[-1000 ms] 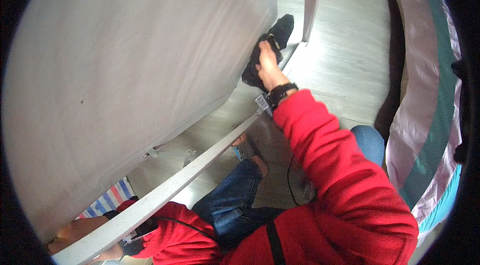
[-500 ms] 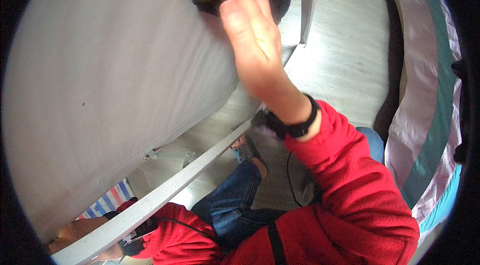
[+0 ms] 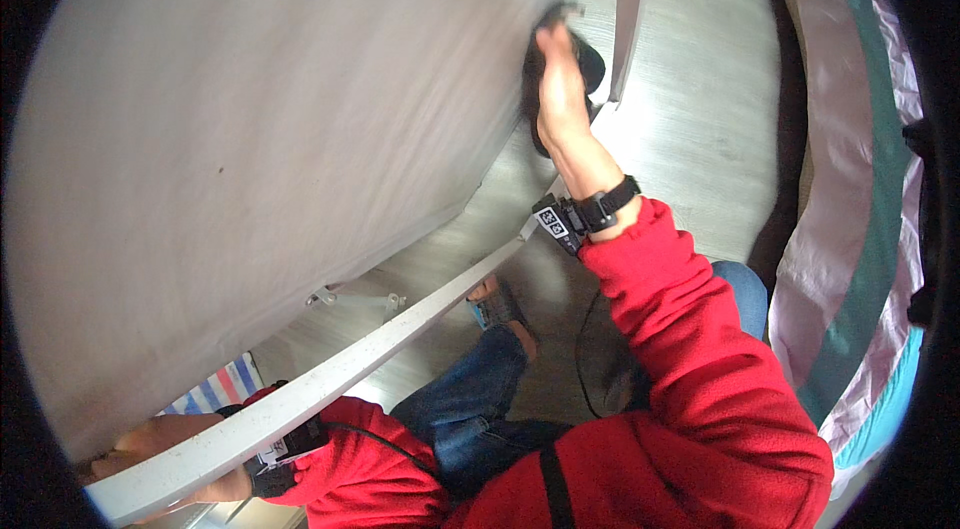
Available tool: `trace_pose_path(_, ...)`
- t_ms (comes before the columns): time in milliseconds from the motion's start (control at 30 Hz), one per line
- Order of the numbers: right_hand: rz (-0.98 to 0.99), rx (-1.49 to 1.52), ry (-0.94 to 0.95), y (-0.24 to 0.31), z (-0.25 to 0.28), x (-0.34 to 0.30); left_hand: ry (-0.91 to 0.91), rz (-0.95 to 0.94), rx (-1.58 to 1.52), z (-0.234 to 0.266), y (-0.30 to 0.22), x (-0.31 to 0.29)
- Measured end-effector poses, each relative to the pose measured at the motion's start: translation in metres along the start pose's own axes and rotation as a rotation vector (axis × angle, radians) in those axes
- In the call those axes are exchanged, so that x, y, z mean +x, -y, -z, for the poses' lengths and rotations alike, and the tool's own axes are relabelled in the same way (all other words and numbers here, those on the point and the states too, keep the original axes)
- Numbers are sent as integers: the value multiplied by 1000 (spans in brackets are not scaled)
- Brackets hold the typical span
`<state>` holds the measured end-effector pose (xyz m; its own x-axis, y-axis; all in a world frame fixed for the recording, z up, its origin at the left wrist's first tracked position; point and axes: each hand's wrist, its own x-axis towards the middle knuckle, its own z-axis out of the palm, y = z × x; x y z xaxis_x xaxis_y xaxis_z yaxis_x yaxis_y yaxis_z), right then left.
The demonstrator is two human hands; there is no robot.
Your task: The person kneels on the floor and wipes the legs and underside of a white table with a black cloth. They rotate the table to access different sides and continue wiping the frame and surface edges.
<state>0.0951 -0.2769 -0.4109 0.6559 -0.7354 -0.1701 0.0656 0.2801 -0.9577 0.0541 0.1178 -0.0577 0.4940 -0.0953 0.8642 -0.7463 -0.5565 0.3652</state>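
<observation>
At one o'clock the right hand [image 3: 560,74] grips a dark item [image 3: 592,66], blurred, beside the edge of a large pale panel [image 3: 270,129] filling ten o'clock. A white bar [image 3: 350,369] runs from eight o'clock to near the centre, partly hiding the left hand [image 3: 165,432]; its grip is unclear. A striped bag [image 3: 222,385] shows at eight, pink-and-teal fabric [image 3: 870,219] at three.

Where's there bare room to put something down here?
The floor between the upper white bar and pink-and-green fabric looks bare. It's crowded where the right hand holds a dark item beside the pale panel.
</observation>
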Motion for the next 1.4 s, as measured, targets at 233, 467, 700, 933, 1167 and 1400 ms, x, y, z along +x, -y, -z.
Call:
trace_pose_path(233,934,-286,123,144,-31,-57,14,-30,-186,-11,2,5)
trace_pose_path(467,353,-244,-77,11,1,-1,-112,88,-297,-19,-3,5)
trace_pose_path(700,-700,160,110,-75,23,-24,-14,-396,769,-24,-5,4)
trace_pose_path(933,391,-111,110,120,-16,-46,92,-16,89,-1,-3,21)
trace_pose_path(1167,1166,-270,50,216,-44,-63,24,-196,189,-32,-1,15)
trace_pose_path(1400,849,-433,-219,13,-20,11,61,-212,228,-21,5,17)
